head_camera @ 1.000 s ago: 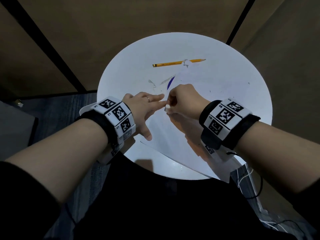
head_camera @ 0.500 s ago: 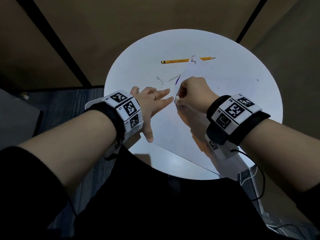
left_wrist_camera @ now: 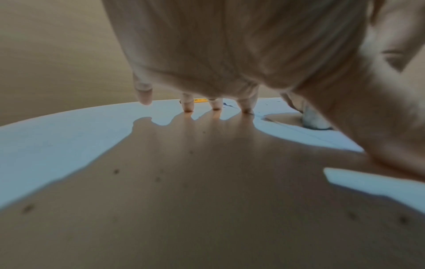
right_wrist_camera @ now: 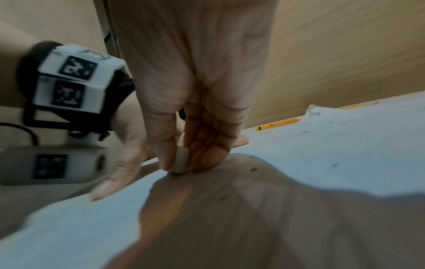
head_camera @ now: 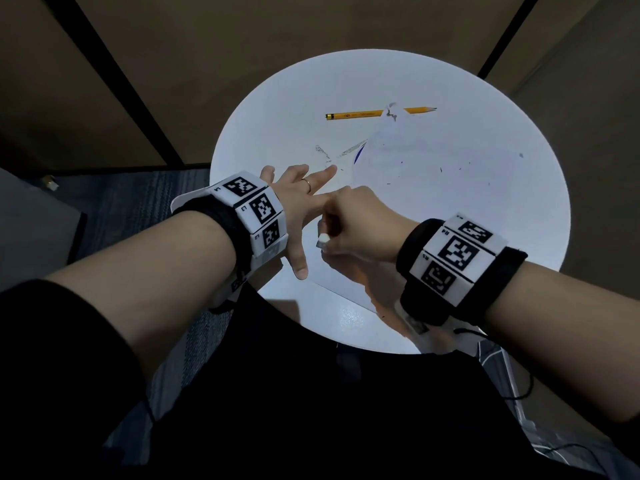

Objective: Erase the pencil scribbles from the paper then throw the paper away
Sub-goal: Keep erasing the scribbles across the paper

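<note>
Paper (head_camera: 433, 174) lies flat on the round white table (head_camera: 277, 109), far corner curled up and crumpled. Small dark flecks scattered over the sheet; faint scribble marks on the tabletop just left of it. Eraser (head_camera: 322, 240), white, pinched between thumb and curled fingers of right hand (head_camera: 360, 226), its tip on the paper's near-left part. Left hand (head_camera: 298, 206) spread flat, fingers straight, beside the right hand, thumb on the sheet's edge. Yellow pencil (head_camera: 356, 114) lies beyond the paper, partly hidden by the curled corner.

The head view looks steeply down on the round bench (head_camera: 485, 98); both wrist views skim close along it, sharing the pencil (head_camera: 356, 114).
</note>
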Tool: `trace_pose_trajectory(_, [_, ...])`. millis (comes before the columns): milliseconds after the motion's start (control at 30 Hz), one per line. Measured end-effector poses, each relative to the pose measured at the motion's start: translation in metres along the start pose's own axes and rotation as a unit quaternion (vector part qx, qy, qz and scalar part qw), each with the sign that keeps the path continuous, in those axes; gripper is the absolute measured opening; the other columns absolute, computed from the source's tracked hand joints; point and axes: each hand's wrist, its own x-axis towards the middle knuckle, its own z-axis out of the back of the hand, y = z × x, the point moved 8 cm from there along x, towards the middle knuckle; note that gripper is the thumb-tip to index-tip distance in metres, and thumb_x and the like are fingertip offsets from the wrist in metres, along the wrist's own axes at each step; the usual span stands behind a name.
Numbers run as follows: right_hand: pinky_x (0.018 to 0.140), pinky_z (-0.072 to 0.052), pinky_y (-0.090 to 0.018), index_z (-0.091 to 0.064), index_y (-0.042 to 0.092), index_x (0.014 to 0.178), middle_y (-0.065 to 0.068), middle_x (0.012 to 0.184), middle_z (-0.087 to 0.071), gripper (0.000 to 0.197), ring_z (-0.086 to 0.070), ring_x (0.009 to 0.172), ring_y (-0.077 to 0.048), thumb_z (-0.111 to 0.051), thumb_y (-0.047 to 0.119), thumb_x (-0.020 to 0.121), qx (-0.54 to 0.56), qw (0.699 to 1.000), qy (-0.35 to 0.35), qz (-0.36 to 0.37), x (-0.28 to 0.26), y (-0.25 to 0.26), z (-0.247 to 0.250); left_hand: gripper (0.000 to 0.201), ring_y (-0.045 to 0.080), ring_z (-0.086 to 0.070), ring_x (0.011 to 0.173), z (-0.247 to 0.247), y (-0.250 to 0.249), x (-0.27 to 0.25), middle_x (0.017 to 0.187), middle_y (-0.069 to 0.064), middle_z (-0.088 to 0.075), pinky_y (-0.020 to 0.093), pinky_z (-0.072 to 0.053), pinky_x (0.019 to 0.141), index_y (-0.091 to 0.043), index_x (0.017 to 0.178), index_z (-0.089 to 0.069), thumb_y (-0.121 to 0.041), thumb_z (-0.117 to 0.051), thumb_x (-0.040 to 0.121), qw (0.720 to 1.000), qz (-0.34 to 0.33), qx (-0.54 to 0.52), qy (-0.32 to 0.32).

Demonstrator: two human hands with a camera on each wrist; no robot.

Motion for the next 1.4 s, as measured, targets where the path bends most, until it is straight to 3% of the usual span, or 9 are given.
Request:
trace_pose_trajectory(167, [0.057,-0.034,-0.011,-0.065,0.001,0.081,-0.010,0.087,-0.066,0.013,-0.054,0.076,-0.017,-0.067,0.013,0.078,0.006,0.997,-0.070,-0.040,0.008,-0.015,0.020,0.124,0.025,0.012,0.144,-0.001,0.002,0.000,0.154,-0.010,0.025,0.060,-0.011,0.109,-0.045,0.141,-0.018,-0.063,-0.083,0.038,1.000,0.005,0.001,0.003])
trace_pose_trajectory(333, [0.053,-0.037,-0.008,-0.045,0.020,0.061,0.004,0.067,-0.054,0.032,-0.048,0.059,-0.005,-0.069,0.003,0.074,0.039,0.998,0.046,0.022,-0.013,0.018,-0.010,0.144,0.023,0.014,0.143,-0.003,0.003,0.004,0.154,-0.011,0.025,0.061,-0.009,0.110,-0.048,0.145,0.004,-0.063,-0.084,0.032,1.000,0.006,-0.005,0.004])
trace_pose_trajectory(500, [0.056,-0.035,-0.011,-0.061,0.007,0.077,-0.010,0.089,-0.068,0.009,-0.051,0.072,-0.014,-0.067,0.014,0.077,0.002,0.998,-0.052,-0.041,0.003,-0.009,0.016,0.124,0.025,0.012,0.144,-0.001,0.002,0.000,0.154,-0.010,0.024,0.060,-0.013,0.109,-0.045,0.141,-0.018,-0.064,-0.083,0.037,1.000,0.005,0.008,0.001])
trace_pose_trajectory(667, [0.051,-0.037,-0.011,-0.059,0.005,0.076,0.004,0.067,-0.055,0.013,-0.048,0.058,-0.007,-0.072,0.007,0.071,0.020,0.998,0.065,0.013,-0.016,0.018,-0.020,0.148,0.024,0.014,0.143,-0.004,0.005,0.005,0.153,-0.011,0.026,0.059,-0.011,0.109,-0.048,0.144,0.013,-0.064,-0.084,0.033,1.000,0.007,0.002,0.004])
trace_pose_trajectory(833, [0.056,-0.036,-0.011,-0.063,0.006,0.077,-0.006,0.083,-0.069,0.008,-0.056,0.072,-0.015,-0.068,0.011,0.074,0.024,0.999,-0.038,-0.017,-0.001,-0.004,0.009,0.133,0.022,0.014,0.143,-0.002,0.005,0.002,0.153,-0.012,0.026,0.060,-0.013,0.109,-0.048,0.144,-0.008,-0.062,-0.084,0.036,1.000,0.005,-0.005,0.003])
trace_pose_trajectory(1000, [0.053,-0.038,-0.013,-0.064,0.006,0.077,0.004,0.065,-0.057,0.013,-0.049,0.056,-0.004,-0.074,0.010,0.070,0.025,0.997,0.069,0.013,-0.019,0.013,-0.025,0.147,0.023,0.018,0.143,-0.006,0.007,0.006,0.152,-0.014,0.029,0.061,-0.015,0.109,-0.048,0.143,0.015,-0.062,-0.085,0.036,1.000,0.009,-0.012,0.016])
trace_pose_trajectory(1167, [0.063,-0.043,-0.017,-0.066,0.004,0.078,-0.006,0.082,-0.070,0.010,-0.056,0.068,-0.011,-0.070,0.011,0.072,0.057,0.997,-0.031,-0.030,-0.002,-0.011,0.008,0.135,0.023,0.015,0.143,-0.005,0.005,0.003,0.153,-0.014,0.026,0.062,-0.018,0.109,-0.048,0.145,-0.005,-0.056,-0.087,0.038,1.000,0.008,-0.026,0.014])
trace_pose_trajectory(1300, [0.056,-0.039,-0.010,-0.061,0.009,0.075,0.007,0.065,-0.058,0.012,-0.050,0.057,-0.002,-0.072,0.011,0.072,0.042,0.997,0.060,0.000,-0.016,0.007,-0.022,0.146,0.024,0.018,0.143,-0.006,0.006,0.007,0.152,-0.014,0.028,0.062,-0.015,0.110,-0.047,0.144,0.013,-0.058,-0.087,0.038,1.000,0.011,-0.015,0.022])
trace_pose_trajectory(1400, [0.057,-0.040,-0.010,-0.066,0.005,0.076,0.001,0.071,-0.064,0.008,-0.053,0.060,-0.006,-0.071,0.009,0.072,0.055,0.998,0.016,-0.015,-0.011,-0.005,-0.005,0.147,0.024,0.017,0.143,-0.007,0.007,0.007,0.152,-0.014,0.028,0.062,-0.016,0.109,-0.048,0.144,0.014,-0.058,-0.087,0.038,1.000,0.010,-0.013,0.024])
